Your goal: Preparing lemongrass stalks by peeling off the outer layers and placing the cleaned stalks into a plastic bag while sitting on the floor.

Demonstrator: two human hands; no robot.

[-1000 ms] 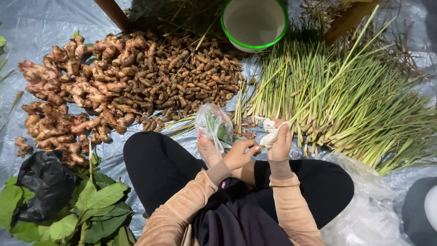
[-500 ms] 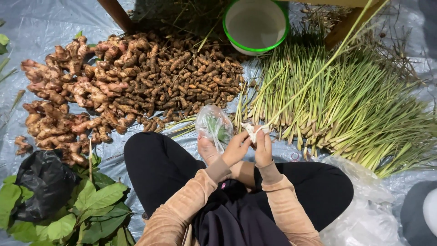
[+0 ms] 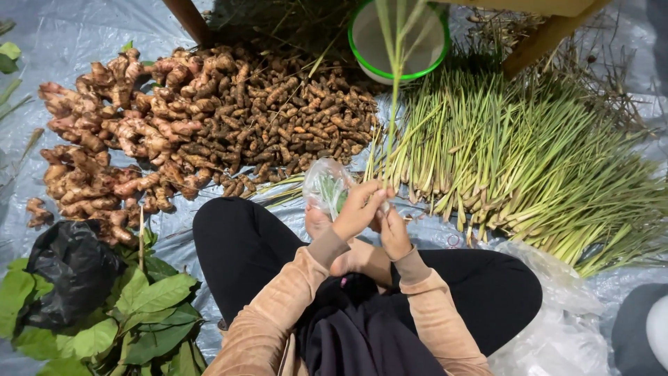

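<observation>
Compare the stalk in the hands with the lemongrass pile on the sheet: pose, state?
1. The held stalk stands nearly upright, rising past the green-rimmed bowl; the lemongrass pile lies flat, fanned across the sheet.
2. The held stalk is a single one, pinched at its base by the left hand and right hand; the lemongrass pile is loose and untouched.
Shared: both are pale green, thin stalks.

The roots (image 3: 209, 118) lie heaped on the tarp (image 3: 62, 42) to the left, the stalks (image 3: 529, 167) spread to the right, with the bowl (image 3: 400, 38) behind and between them. The hands (image 3: 376, 212) meet before the stalks, just beside a small bag (image 3: 325, 186). Leaves (image 3: 149, 306) and a sack (image 3: 69, 271) lie at near left.
</observation>
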